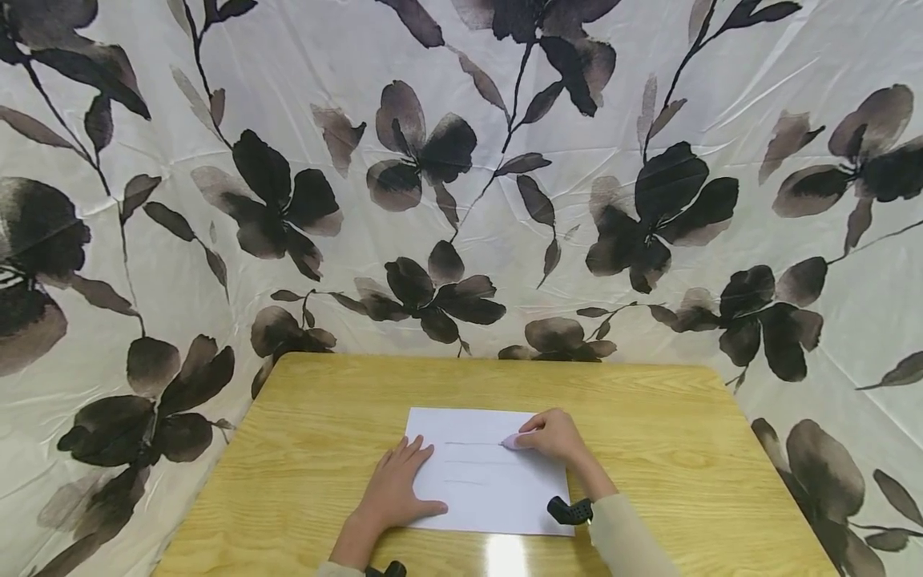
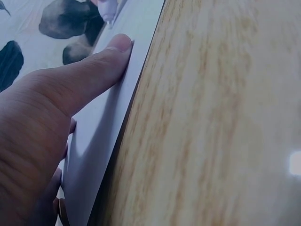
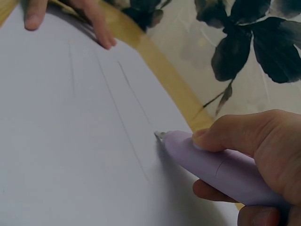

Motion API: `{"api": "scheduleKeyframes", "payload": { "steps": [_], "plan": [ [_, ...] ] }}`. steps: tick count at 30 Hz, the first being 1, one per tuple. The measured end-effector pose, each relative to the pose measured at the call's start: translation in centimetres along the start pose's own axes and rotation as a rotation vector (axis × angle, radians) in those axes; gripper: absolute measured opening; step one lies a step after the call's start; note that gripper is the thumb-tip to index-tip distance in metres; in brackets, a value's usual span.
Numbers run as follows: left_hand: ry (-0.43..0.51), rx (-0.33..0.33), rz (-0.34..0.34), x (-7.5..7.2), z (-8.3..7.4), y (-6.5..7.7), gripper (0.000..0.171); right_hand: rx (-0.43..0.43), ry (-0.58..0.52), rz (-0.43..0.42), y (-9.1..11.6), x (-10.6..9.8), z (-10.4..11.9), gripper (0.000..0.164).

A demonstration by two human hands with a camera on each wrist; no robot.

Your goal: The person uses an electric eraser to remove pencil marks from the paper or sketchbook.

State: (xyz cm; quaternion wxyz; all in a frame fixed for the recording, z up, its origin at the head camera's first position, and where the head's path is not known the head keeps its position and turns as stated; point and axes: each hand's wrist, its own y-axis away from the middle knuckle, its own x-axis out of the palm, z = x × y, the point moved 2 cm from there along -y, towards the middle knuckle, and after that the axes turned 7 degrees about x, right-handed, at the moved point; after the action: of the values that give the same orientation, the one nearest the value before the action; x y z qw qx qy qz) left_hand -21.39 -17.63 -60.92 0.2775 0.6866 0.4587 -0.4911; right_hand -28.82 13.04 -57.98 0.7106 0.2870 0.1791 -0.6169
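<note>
A white sheet of paper lies on the wooden table, with three thin, roughly parallel lines across it. My right hand grips a thick lavender pen between thumb and fingers, over the paper's upper right. The pen's narrow metal tip is right at the paper, by the right end of the top line. With fingers spread, my left hand rests on the paper's left edge. Its thumb lies on the sheet near the lower edge.
The yellowish wooden table extends around the paper on all sides. Behind it and along both sides hangs a white cloth printed with dark flowers. A black wrist strap piece sits at my right wrist, above the paper's lower right corner.
</note>
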Motion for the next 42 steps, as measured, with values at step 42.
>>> {"api": "scheduleKeyframes", "payload": {
  "steps": [42],
  "plan": [
    [0.017, 0.006, -0.021, 0.0, -0.1, -0.1, 0.105, 0.022, -0.026, -0.043, 0.6, -0.4, -0.2, 0.013]
  ]
}}
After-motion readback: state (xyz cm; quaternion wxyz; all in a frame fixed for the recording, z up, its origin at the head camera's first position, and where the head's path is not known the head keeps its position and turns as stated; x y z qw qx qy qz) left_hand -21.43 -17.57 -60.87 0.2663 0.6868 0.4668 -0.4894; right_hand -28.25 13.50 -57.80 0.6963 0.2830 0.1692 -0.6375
